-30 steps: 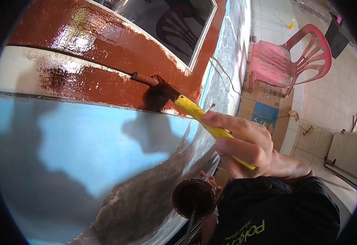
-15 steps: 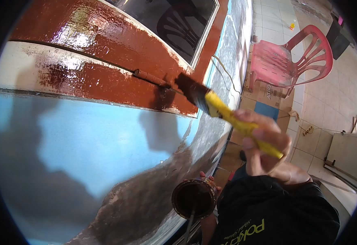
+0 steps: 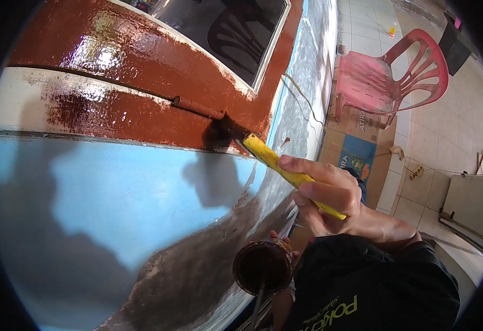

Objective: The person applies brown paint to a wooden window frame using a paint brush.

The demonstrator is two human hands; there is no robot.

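Note:
My right hand (image 3: pixel 332 193) grips the yellow handle of a paintbrush (image 3: pixel 274 160). The dark bristles touch the reddish-brown window frame (image 3: pixel 158 118) at its lower right corner, beside a painted hinge (image 3: pixel 197 107). Lower down, my left hand (image 3: pixel 281 236) holds a round paint can (image 3: pixel 263 268) from its far side; only fingertips and part of the arm show. Dark brown paint and a thin stick are inside the can. Wet paint shines on the upper left of the frame, and patches of its edge strip are still whitish.
A light blue wall (image 3: pixel 125 193) with a rough grey-brown patch lies below the frame. A thin cable hangs on the wall to the right. Beyond are a red plastic chair (image 3: pixel 365 80), flattened cardboard (image 3: pixel 382 165), a socket strip (image 3: pixel 416 172) and a tiled floor.
My right hand has moved down and left, bringing the bristles from above the frame's corner onto it beside the hinge. My left hand and the can have hardly moved.

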